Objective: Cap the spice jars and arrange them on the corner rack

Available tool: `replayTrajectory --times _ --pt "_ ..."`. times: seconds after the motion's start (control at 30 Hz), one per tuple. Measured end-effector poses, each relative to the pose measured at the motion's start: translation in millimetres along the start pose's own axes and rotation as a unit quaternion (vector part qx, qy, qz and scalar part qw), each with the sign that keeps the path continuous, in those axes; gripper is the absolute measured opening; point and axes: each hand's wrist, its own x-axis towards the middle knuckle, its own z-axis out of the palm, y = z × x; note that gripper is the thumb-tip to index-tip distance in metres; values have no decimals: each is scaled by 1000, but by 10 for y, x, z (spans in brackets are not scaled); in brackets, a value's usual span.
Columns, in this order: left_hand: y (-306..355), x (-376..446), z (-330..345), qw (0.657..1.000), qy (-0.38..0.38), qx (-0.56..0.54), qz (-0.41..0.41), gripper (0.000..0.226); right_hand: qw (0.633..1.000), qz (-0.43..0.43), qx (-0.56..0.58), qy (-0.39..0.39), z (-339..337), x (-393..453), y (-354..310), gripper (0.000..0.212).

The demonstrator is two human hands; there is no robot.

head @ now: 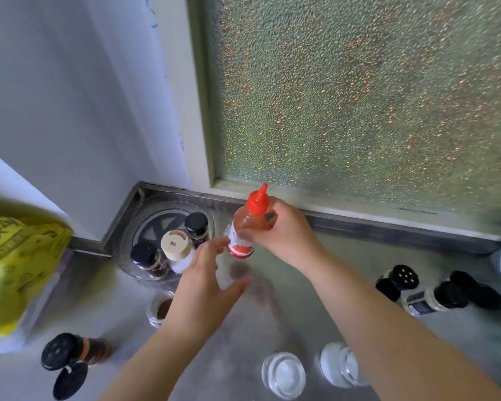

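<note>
My right hand (284,233) grips a sauce bottle (248,224) with a red nozzle cap, held tilted just above the steel counter (287,319). To its left, the round clear corner rack (156,224) carries two black-capped jars (196,224) (143,254) and a beige-capped jar (174,245). My left hand (203,287) hovers beside the rack with its fingers apart. A pale translucent jar (224,274) shows between thumb and fingers; blur hides whether the hand touches it. An uncapped jar of brown spice (160,309) stands below the rack.
A brown jar with an open black flip cap (70,354) lies at the front left. Two clear jars of white powder (284,374) (337,369) stand in front. Black-capped jars (434,296) lie at the right. A yellow bag (18,270) fills the left; a frosted window (359,96) is behind.
</note>
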Motion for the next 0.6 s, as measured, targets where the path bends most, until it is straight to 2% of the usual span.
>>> replayTrajectory --times 0.1,0.27,0.37,0.4,0.5,0.6 --pt "224 70 191 999 -20 -40 1 73 1000 5 -10 -13 -246 -434 -87 42" --pt "505 -85 387 983 -95 -155 -26 52 999 1 -25 -30 -664 -980 -117 48" --pt "627 -198 414 965 -159 -210 -16 52 998 1 14 -59 -1000 -1150 -176 73" --pt "673 -224 424 960 -175 -220 -10 50 996 -7 53 -65 -1081 -1194 -206 69" --pt "821 -306 459 953 -183 -242 -18 48 988 -52 126 -65 -1174 -1314 -326 40" --pt "922 -390 469 974 -123 -192 -3 47 983 -59 173 34 -1117 -1349 -365 29"
